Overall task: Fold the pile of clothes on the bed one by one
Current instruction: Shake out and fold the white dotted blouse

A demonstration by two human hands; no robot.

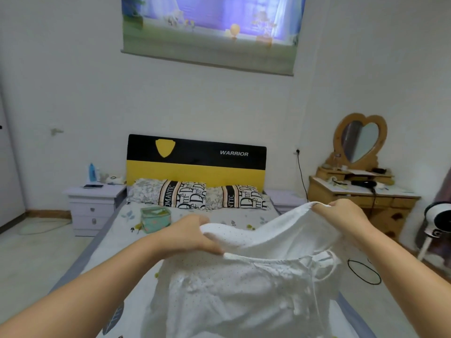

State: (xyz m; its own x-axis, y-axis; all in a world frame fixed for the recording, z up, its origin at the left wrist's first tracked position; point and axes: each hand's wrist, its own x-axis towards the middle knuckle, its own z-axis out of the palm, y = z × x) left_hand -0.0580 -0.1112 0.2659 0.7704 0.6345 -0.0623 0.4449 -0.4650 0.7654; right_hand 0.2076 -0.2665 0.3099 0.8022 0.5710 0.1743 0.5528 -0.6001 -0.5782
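White dotted garment (244,289) hangs below left hand (192,234) and right hand (341,213), each grip pinching its top edge.

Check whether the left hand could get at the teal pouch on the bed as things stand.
Probably not right away: the left hand grips the white garment. The teal pouch sits just beyond it on the bed with nothing between.
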